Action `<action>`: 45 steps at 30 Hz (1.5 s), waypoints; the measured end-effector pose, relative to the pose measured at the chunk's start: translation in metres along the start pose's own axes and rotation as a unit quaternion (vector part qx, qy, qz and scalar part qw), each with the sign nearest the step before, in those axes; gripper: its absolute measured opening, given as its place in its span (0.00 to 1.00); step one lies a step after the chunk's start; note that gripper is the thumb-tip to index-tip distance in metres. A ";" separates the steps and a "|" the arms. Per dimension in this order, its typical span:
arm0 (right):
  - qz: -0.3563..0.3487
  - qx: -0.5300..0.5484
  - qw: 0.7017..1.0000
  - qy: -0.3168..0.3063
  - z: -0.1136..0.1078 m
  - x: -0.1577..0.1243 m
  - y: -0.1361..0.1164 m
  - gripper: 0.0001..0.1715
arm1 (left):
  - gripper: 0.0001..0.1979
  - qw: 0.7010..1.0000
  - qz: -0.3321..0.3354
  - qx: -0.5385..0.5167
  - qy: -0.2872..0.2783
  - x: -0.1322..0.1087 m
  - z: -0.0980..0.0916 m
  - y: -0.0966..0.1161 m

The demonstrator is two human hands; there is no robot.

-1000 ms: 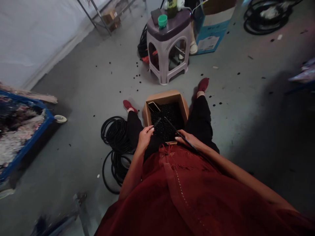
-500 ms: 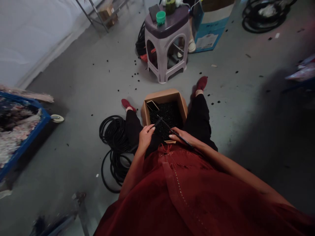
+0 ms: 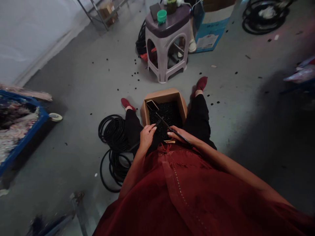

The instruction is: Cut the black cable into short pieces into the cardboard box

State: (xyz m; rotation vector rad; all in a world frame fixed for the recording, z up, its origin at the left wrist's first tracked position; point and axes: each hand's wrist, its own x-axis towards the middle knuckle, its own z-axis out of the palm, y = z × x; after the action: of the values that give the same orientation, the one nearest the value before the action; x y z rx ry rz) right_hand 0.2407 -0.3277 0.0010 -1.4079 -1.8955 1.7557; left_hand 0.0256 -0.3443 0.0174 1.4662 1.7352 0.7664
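Concrete flr [image 3: 216, 98] w/ black bits [image 3: 236, 72]

Grey concrete floor [image 3: 236, 111] strewn with small black pellets [image 3: 134, 61], densest around the stool and box. Centre: open cardboard box [image 3: 147, 113]. Upper centre: plastic stool [image 3: 164, 55] with purple seat and pale legs. Upper right: blue-and-white carton [image 3: 209, 39], and in the corner a coiled black hose [image 3: 264, 19]. Left of the box: a second coiled black hose [image 3: 113, 131]. Left edge: blue-framed cart [image 3: 27, 114] on a caster [image 3: 55, 117].
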 end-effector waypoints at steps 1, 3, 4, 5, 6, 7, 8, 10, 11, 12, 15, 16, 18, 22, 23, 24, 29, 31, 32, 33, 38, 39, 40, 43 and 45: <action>-0.001 -0.005 1.000 0.002 0.000 0.000 0.000 0.25 | 0.13 1.000 0.004 0.004 -0.003 0.000 0.000 0.000; -0.004 -0.015 1.000 0.008 0.000 0.001 -0.001 0.26 | 0.13 1.000 0.012 0.008 -0.011 0.000 0.000 0.001; -0.006 -0.020 1.000 0.012 0.000 0.001 -0.001 0.26 | 0.13 1.000 0.016 0.009 -0.017 0.000 0.000 0.001; -0.007 -0.024 1.000 0.015 0.000 0.001 -0.001 0.26 | 0.13 1.000 0.019 0.010 -0.023 0.000 0.000 0.002; -0.007 -0.027 0.999 0.018 0.000 0.001 -0.002 0.26 | 0.13 0.999 0.022 0.012 -0.028 0.000 0.000 0.002; -0.007 -0.029 0.999 0.020 0.001 0.002 -0.002 0.26 | 0.13 0.999 0.024 0.015 -0.033 0.000 0.000 0.002; -0.006 -0.033 0.999 0.021 0.001 0.002 -0.001 0.26 | 0.13 0.999 0.026 0.017 -0.037 0.000 0.000 0.002; -0.006 -0.047 0.999 0.021 0.002 0.003 -0.001 0.26 | 0.13 0.999 0.029 0.019 -0.041 0.001 0.000 0.001; -0.008 -0.056 0.998 0.022 0.002 0.003 0.000 0.25 | 0.13 0.999 0.031 0.018 -0.041 0.001 -0.001 0.000; -0.008 -0.066 0.997 0.024 0.001 0.004 0.001 0.24 | 0.12 0.998 0.032 0.018 -0.041 0.001 -0.002 0.000; -0.008 -0.096 0.995 0.034 0.001 0.005 0.004 0.21 | 0.12 0.998 0.034 0.018 -0.044 0.002 -0.004 -0.003; -0.005 -0.103 0.994 0.039 0.001 0.005 0.004 0.20 | 0.13 0.998 0.034 0.019 -0.046 0.003 -0.004 -0.003; 0.000 -0.110 0.993 0.048 0.001 0.005 0.005 0.19 | 0.13 0.998 0.032 0.020 -0.048 0.003 -0.004 -0.004; 0.007 -0.111 0.992 0.060 0.003 0.004 0.004 0.17 | 0.14 0.998 0.030 0.020 -0.053 0.001 -0.004 -0.003; 0.010 -0.113 0.992 0.062 0.003 0.003 0.003 0.16 | 0.14 0.998 0.029 0.020 -0.055 0.001 -0.004 -0.003; 0.013 -0.116 0.991 0.064 0.004 0.002 0.003 0.16 | 0.14 0.998 0.027 0.020 -0.056 0.000 -0.004 -0.002; 0.020 -0.131 0.988 0.073 0.006 0.002 0.001 0.15 | 0.14 0.998 0.015 0.005 -0.056 0.000 -0.001 -0.004; 0.018 -0.139 0.987 0.076 0.005 0.002 0.001 0.15 | 0.15 0.998 -0.003 -0.012 -0.067 0.001 -0.002 -0.007; 0.015 -0.144 0.986 0.078 0.005 0.001 0.001 0.15 | 0.16 0.996 -0.019 -0.027 -0.083 0.001 -0.004 -0.008; 0.011 -0.148 0.986 0.079 0.005 0.001 0.001 0.15 | 0.17 0.993 -0.037 -0.045 -0.106 0.002 -0.006 -0.010; -0.015 -0.186 0.979 0.080 0.003 -0.002 0.003 0.16 | 0.22 0.962 -0.066 -0.095 -0.246 0.000 -0.023 -0.019; -0.018 -0.192 0.978 0.079 0.004 -0.002 0.004 0.15 | 0.22 0.958 -0.069 -0.099 -0.261 -0.001 -0.025 -0.020; -0.019 -0.196 0.977 0.079 0.004 -0.003 0.004 0.15 | 0.22 0.954 -0.075 -0.107 -0.270 -0.001 -0.026 -0.021; -0.018 -0.199 0.977 0.080 0.004 -0.003 0.006 0.15 | 0.22 0.948 -0.097 -0.142 -0.268 -0.002 -0.025 -0.021; -0.021 -0.201 0.976 0.078 0.004 -0.003 0.008 0.16 | 0.22 0.945 -0.109 -0.163 -0.263 -0.002 -0.023 -0.020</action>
State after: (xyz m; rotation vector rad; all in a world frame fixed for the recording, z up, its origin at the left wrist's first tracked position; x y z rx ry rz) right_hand 0.2435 -0.3338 -0.0054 -1.5635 -2.2566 1.2443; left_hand -0.0043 -0.3497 0.0142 1.0994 1.2626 0.4591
